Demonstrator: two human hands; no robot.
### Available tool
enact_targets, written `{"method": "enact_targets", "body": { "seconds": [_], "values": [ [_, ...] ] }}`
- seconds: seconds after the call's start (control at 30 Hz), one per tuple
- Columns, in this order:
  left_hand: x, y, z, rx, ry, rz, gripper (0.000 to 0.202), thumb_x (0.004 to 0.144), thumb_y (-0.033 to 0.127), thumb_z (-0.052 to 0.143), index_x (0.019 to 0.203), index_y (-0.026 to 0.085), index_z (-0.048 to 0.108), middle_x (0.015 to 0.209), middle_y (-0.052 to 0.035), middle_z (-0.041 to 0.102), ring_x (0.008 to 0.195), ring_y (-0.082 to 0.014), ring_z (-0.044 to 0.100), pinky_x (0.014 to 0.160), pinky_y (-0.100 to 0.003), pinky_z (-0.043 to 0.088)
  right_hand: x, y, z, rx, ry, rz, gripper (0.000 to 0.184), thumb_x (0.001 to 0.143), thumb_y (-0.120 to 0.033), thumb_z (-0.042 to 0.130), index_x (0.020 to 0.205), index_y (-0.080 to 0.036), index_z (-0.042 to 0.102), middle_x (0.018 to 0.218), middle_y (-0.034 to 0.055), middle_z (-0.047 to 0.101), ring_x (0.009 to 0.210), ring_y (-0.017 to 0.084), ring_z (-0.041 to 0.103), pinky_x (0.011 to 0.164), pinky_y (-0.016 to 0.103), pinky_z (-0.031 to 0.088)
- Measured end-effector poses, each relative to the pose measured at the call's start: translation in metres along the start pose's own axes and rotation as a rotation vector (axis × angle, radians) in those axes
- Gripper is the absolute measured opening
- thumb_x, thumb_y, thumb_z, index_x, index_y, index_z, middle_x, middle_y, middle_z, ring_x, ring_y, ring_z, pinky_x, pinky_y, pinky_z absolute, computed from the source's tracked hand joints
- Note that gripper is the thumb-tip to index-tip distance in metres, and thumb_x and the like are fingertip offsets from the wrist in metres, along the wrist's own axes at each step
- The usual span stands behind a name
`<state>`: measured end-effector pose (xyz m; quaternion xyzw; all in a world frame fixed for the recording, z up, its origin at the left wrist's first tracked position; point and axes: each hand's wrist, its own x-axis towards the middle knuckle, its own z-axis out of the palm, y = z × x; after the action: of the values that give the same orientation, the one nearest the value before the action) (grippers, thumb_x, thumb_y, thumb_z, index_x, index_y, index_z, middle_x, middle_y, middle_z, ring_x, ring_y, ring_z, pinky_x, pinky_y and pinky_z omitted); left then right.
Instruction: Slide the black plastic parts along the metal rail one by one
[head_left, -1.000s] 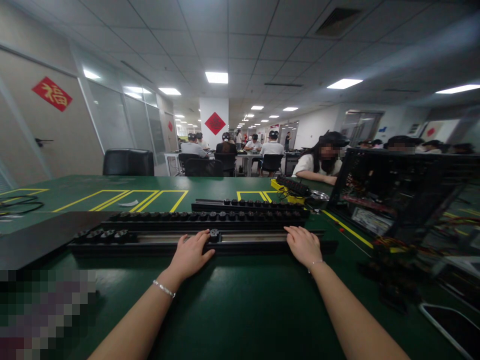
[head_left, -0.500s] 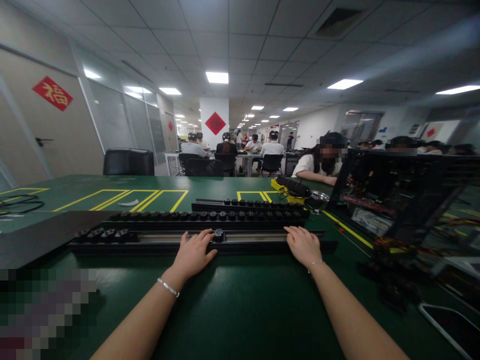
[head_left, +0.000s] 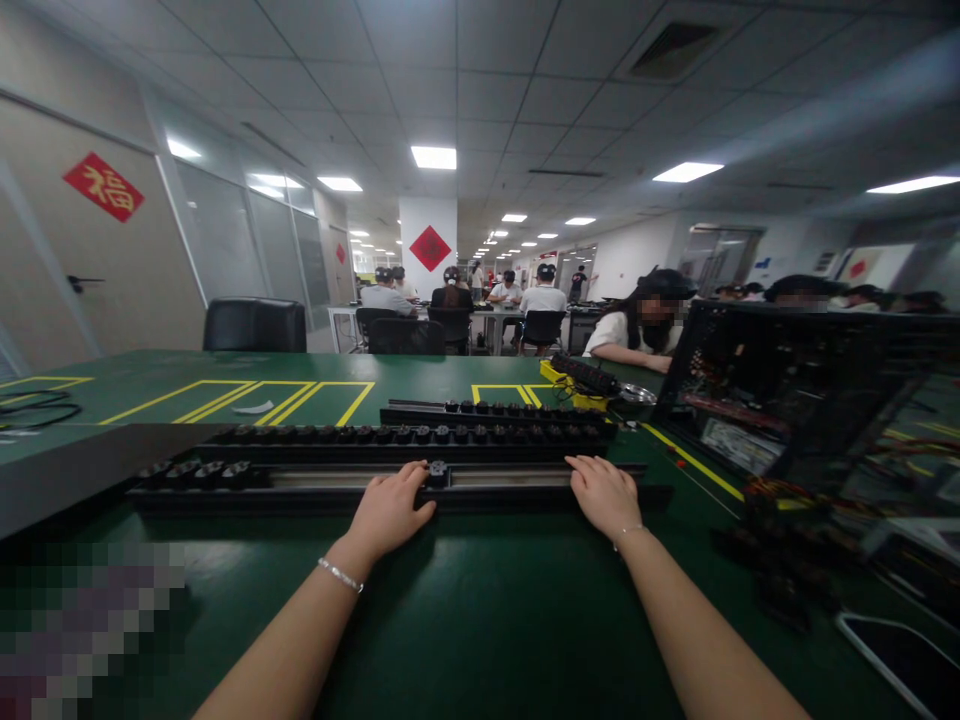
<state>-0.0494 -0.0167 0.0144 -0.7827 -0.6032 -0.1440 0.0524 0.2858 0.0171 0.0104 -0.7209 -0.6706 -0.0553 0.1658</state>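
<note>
A long black rail (head_left: 510, 485) lies across the green table (head_left: 480, 610) in front of me, with a few small black modules at its left end. My left hand (head_left: 390, 508) rests on the rail's near edge, fingers spread flat, its fingertips at a single black module (head_left: 436, 471). My right hand (head_left: 606, 494) lies flat on the rail further right, fingers stretched out. Neither hand holds anything. Behind this rail lie two more black strips (head_left: 405, 437) filled with rows of modules.
An open black computer case (head_left: 795, 385) with wiring stands at the right. A dark panel (head_left: 82, 470) lies at the left. A yellow tray (head_left: 574, 385) holds another strip. A person sits opposite at the right; others sit at far tables. A black chair (head_left: 255, 325) stands behind the table.
My left hand has slid slightly to the right along the rail, closer to the single module. My right hand has stayed in place.
</note>
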Motion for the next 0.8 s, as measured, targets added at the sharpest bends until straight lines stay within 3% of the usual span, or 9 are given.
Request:
{"method": "enact_targets", "body": {
  "seconds": [0.3,0.8],
  "values": [
    [0.0005,0.0001,0.0006,0.0,0.014,0.012,0.044,0.082,0.041,0.045,0.124,0.03,0.049,0.14,-0.0025,0.045,0.117,-0.0234,0.051,0.094,-0.041,0.037,0.0002,-0.0004,-0.0008,-0.019,0.0,-0.004,0.046,0.088,-0.033,0.026,0.125,-0.033,0.055,0.135,-0.0044,0.051,0.127,0.018,0.037,0.103,0.041,0.027],
    [-0.0001,0.0082,0.0068,0.007,0.056,0.069,0.046,0.082,0.04,0.046,0.124,0.022,0.047,0.14,-0.0068,0.045,0.117,-0.0237,0.051,0.097,-0.041,0.034,0.0009,0.0005,0.0013,0.004,0.008,-0.001,0.046,0.088,-0.034,0.026,0.124,-0.033,0.055,0.134,-0.0051,0.052,0.127,0.018,0.037,0.104,0.041,0.025]
  ]
}}
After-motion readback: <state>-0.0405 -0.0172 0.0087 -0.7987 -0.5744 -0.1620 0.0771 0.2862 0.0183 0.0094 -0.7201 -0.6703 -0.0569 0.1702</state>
